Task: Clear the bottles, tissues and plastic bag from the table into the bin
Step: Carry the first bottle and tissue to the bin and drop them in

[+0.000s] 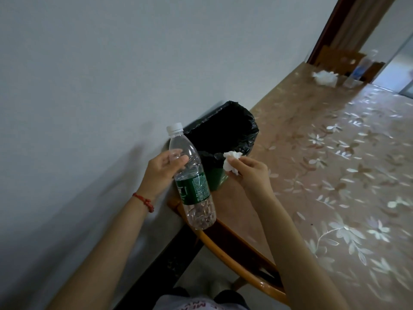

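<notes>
My left hand (162,173) grips the water bottle (192,177), my right hand (250,171) pinches a crumpled tissue (231,162), both beside the black-lined bin (223,135).

Plain pale grey wall (89,74) on the left, pretty dim in here. Long table (335,166) with a brownish floral cover, wooden chair (234,260) tucked in below, dark wood door frame (330,27) at the far end

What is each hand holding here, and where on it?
The left hand grips the clear bottle round its upper body, above the green label. The right hand pinches a crumpled tissue at its side.
</notes>
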Demonstrator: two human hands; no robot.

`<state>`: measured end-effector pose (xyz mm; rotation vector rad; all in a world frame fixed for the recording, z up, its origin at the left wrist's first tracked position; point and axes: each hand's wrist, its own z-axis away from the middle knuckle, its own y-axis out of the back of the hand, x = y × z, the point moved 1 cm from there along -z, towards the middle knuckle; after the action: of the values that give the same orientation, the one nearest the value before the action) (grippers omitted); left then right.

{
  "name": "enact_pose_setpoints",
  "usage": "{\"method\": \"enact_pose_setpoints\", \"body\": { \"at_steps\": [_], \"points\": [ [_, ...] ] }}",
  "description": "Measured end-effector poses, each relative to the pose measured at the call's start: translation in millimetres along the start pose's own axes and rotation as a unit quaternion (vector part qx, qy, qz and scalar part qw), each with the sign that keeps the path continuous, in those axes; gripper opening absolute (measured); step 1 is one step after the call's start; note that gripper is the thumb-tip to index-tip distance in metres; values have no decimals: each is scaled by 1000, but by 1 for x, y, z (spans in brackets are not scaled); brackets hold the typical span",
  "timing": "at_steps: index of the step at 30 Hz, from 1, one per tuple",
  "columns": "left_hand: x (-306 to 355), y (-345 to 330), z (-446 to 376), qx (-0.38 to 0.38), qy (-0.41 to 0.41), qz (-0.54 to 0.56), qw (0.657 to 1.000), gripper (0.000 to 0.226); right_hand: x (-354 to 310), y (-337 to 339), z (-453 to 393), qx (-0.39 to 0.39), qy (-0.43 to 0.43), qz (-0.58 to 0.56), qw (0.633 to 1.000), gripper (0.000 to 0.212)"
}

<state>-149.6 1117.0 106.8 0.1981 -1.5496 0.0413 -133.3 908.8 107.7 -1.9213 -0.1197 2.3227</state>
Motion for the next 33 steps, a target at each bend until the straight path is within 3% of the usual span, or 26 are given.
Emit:
{"method": "enact_pose_setpoints", "body": {
  "at_steps": [5, 13, 17, 21, 25, 33],
  "points": [
    [2, -2, -13, 2, -3, -6, 1000, 33, -31, -11, -42, 4, 55, 25, 998, 15],
    [2, -1, -21, 15, 16, 5, 1000, 29, -37, -25, -96, 17, 54, 105, 993, 29],
    [4, -1, -23, 23, 16, -2, 1000, 27, -32, -21, -102, 36, 45, 163, 985, 46],
    [13, 0, -23, 25, 4, 12, 1000, 23, -32, -12, -92, 38, 84, 224, 970, 44],
    [31, -1, -24, 17, -16, 23, 999, 36, -27, 3, -75, 28, 157, 326, 932, 44],
    [67, -15, -43, 10, -44, 26, 999, 50, -12, 36, -42, 23, 261, 569, 779, 46]
  ]
}}
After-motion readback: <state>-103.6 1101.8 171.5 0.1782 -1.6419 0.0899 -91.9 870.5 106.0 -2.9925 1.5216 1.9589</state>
